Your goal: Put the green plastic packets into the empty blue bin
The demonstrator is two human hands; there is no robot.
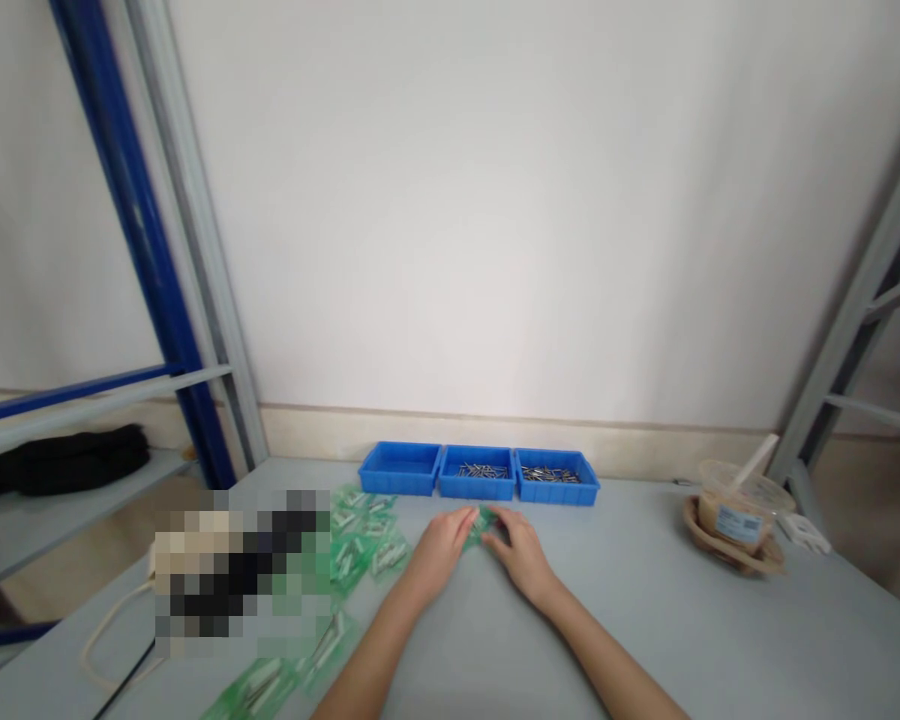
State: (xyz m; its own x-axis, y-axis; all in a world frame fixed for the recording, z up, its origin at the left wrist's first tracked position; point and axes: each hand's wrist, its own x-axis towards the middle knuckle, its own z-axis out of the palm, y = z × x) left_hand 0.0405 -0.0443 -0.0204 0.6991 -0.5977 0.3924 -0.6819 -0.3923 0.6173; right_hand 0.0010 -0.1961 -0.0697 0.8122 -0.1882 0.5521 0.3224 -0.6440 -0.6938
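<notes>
Both hands meet at a small green plastic bag (480, 524) just in front of the middle blue tray. My left hand (444, 545) pinches its left side, and my right hand (521, 553) has fingers and thumb on its right side. Small metal pieces lie in the middle blue tray (477, 488) and in the right blue tray (559, 493). The left blue tray (399, 482) shows a bare bottom. Left of my hands, several green bags (349, 560) with long thin pieces inside lie on the grey table (487, 660).
A plastic cup (739, 518) with a straw stands in a brown holder at the right, beside a white object (804, 533). A pixelated patch hides things at the left, near a pale cable (94, 640). Blue and grey shelf posts (142, 220) flank the table.
</notes>
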